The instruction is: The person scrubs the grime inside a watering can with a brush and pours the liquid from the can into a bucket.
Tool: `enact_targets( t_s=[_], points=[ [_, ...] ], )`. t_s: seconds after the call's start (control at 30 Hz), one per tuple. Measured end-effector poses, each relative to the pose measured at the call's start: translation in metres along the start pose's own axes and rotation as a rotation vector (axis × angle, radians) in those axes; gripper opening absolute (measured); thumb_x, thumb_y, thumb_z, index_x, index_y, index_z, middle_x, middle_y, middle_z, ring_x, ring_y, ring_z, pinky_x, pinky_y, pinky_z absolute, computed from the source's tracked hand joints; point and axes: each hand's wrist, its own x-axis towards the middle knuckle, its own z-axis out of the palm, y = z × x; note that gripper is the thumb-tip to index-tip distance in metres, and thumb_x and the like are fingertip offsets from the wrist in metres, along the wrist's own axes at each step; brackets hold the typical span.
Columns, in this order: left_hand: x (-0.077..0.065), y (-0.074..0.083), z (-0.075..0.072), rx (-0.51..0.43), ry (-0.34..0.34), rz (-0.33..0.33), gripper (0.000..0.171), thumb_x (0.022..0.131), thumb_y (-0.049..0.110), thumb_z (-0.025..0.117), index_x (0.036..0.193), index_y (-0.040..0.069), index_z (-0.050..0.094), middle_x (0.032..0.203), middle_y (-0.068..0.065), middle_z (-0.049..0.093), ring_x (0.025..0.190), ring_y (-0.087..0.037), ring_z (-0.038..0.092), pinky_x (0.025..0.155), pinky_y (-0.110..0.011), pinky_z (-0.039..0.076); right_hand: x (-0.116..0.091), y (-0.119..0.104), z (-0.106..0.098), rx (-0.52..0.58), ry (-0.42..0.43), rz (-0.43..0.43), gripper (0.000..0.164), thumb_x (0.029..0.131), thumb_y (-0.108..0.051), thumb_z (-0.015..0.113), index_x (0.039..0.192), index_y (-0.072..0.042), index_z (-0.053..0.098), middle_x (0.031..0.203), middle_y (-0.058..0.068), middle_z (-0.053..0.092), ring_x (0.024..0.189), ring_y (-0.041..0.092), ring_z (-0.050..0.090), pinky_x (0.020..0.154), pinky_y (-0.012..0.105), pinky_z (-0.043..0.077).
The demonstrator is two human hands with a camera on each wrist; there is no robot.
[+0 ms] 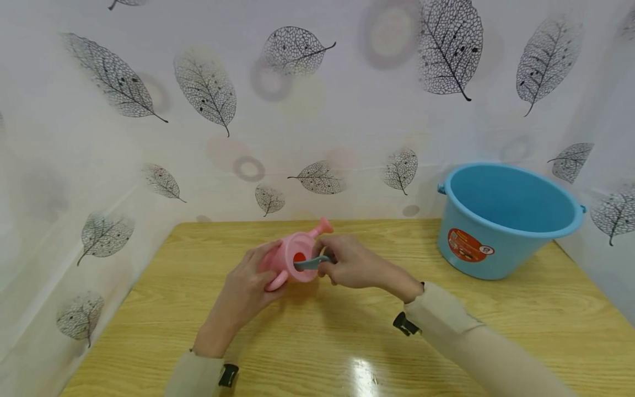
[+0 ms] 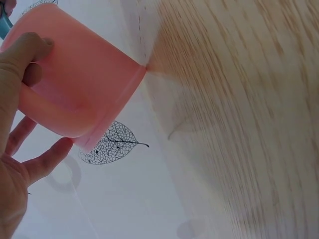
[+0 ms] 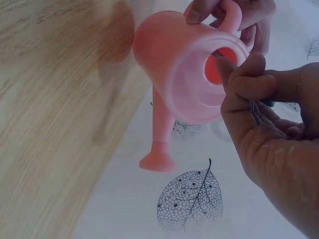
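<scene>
One wooden desk (image 1: pixel 159 314) spreads beneath both grips. The largest thing on it, a blue bucket (image 1: pixel 516 253), stands upright well to the right of the right grip and farther back.

Between the two grips is a pink watering can (image 1: pixel 284 258), tilted so that its top opening faces the right grip, its spout running outward just beyond that grip's knuckles. With the can canted, it would probably roll or slide if the left hold loosened, since that hand seems to be its main support; whether its lower edge touches the desk cannot be told.

The right grip (image 1: pixel 349 262) comes in from the right, forearm slanting, back of the hand uppermost, fingers curled together in a pinch. The left grip (image 1: pixel 253 275) reaches forward from below and is clamped on the can beside its handle, thumb on the near side, other fingers apart beneath.

Smallest is the grey-blue tool (image 1: pixel 310 263) pinched in the right grip, its far end inside the opening. A crooked pull might catch it on the rim, or a loose pinch might drop it inside.
</scene>
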Motion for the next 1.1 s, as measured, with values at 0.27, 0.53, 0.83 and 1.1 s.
enact_targets(
  t_s=[0.27,0.53,0.83,1.1],
  points=[
    [0.001,0.000,0.000,0.011,0.002,0.015,0.028,0.069,0.020,0.095,0.066,0.011,0.068,0.138,-0.017,0.059,0.123,-0.037,0.060,0.095,-0.050,0.060,0.006,0.000,0.007,0.009,0.016,0.016,0.017,0.087,0.005,0.058,0.101,-0.003,0.064,0.078,0.008,0.073,0.054,0.010,0.063,0.049,0.025,0.053],
    [0.001,0.001,0.000,0.010,0.001,0.016,0.028,0.069,0.019,0.095,0.065,0.012,0.067,0.138,-0.017,0.059,0.124,-0.037,0.059,0.098,-0.050,0.059,0.012,0.000,0.012,-0.032,0.040,-0.021,0.013,0.089,0.005,0.059,0.100,-0.002,0.064,0.081,0.012,0.072,0.055,0.007,0.061,0.051,0.024,0.055],
    [0.000,0.000,0.001,0.006,0.004,0.009,0.028,0.068,0.019,0.095,0.066,0.011,0.068,0.139,-0.017,0.058,0.124,-0.037,0.059,0.098,-0.050,0.059,0.009,0.000,0.009,-0.065,0.059,-0.036,0.014,0.090,0.004,0.058,0.100,-0.003,0.065,0.079,0.010,0.073,0.056,0.003,0.058,0.050,0.021,0.050],
    [0.000,0.000,0.002,-0.002,-0.009,-0.019,0.025,0.069,0.017,0.093,0.068,0.010,0.069,0.139,-0.017,0.057,0.123,-0.036,0.059,0.097,-0.049,0.059,0.003,-0.002,0.004,-0.052,0.062,-0.045,0.014,0.091,0.006,0.057,0.099,-0.003,0.065,0.076,0.005,0.070,0.053,0.004,0.057,0.047,0.022,0.050]
  ],
)
